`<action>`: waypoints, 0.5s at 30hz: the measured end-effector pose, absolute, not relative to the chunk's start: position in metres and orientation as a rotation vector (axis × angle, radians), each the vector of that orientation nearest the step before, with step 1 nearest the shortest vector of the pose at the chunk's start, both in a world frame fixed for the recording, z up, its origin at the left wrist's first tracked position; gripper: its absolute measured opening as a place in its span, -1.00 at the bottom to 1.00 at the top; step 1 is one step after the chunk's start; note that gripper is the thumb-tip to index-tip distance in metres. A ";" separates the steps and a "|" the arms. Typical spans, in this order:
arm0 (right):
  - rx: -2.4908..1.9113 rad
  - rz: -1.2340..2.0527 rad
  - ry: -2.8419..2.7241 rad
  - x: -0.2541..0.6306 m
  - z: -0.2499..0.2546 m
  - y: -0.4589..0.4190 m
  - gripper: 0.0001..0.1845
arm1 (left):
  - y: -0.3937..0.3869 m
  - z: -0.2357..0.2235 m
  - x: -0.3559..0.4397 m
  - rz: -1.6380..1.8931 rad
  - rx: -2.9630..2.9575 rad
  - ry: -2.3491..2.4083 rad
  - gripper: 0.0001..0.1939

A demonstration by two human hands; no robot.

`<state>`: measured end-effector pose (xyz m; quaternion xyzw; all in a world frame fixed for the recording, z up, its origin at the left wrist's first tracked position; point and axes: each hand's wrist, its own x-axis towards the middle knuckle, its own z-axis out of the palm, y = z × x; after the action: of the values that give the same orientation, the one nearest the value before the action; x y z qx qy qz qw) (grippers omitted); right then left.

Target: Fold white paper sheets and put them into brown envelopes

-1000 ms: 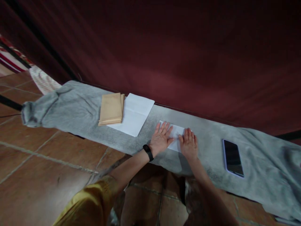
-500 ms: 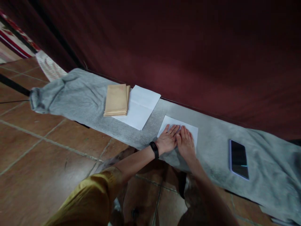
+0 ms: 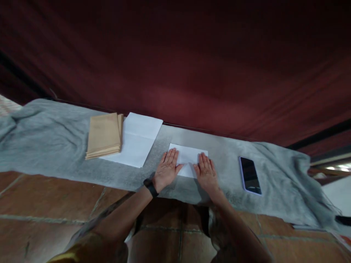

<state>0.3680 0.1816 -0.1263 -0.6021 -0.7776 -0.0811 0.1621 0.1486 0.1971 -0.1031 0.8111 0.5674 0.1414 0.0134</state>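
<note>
Gray cloth [image 3: 225,157] | brown envelopes [image 3: 104,132] — contents hidden | hands [image 3: 166,171] [image 3: 207,176] flat on paper [image 3: 188,154]

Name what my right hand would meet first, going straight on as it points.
Past the white paper beneath it and a strip of grey cloth, the right hand would probably meet the dark red fabric first; how far back it hangs is unclear.

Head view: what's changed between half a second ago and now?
The hands have slid apart: left hand leftward, right hand rightward, both flat on the small white paper. Nothing grasped or let go. The camera has shifted. Unchanged: tan stack overlapping the larger white sheets, phone at right.
</note>
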 end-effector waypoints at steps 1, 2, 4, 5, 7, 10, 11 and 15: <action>-1.729 -0.242 -2.212 0.371 -0.126 0.181 -0.36 | 0.197 -0.103 0.146 0.436 2.522 1.789 -0.31; -1.739 -0.253 -2.204 0.373 -0.126 0.180 -0.36 | 0.197 -0.104 0.144 0.433 2.515 1.811 -0.30; -1.755 -0.267 -2.189 0.379 -0.126 0.178 -0.36 | 0.198 -0.105 0.139 0.428 2.496 1.854 -0.30; -1.759 -0.272 -2.183 0.382 -0.126 0.178 -0.35 | 0.199 -0.105 0.137 0.425 2.485 1.880 -0.31; -1.768 -0.277 -2.170 0.386 -0.127 0.177 -0.34 | 0.201 -0.103 0.135 0.414 2.462 1.947 -0.33; -1.772 -0.281 -2.158 0.389 -0.128 0.178 -0.33 | 0.206 -0.098 0.140 0.405 2.436 2.045 -0.34; -1.770 -0.282 -2.156 0.389 -0.128 0.179 -0.33 | 0.208 -0.096 0.145 0.410 2.442 2.046 -0.34; -1.762 -0.283 -2.152 0.388 -0.129 0.179 -0.32 | 0.216 -0.093 0.164 0.402 2.538 1.883 -0.36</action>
<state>0.3883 0.1792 -0.1289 -0.6209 -0.7583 -0.0995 0.1722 0.1642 0.2160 -0.0932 0.7965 0.5909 0.1260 -0.0222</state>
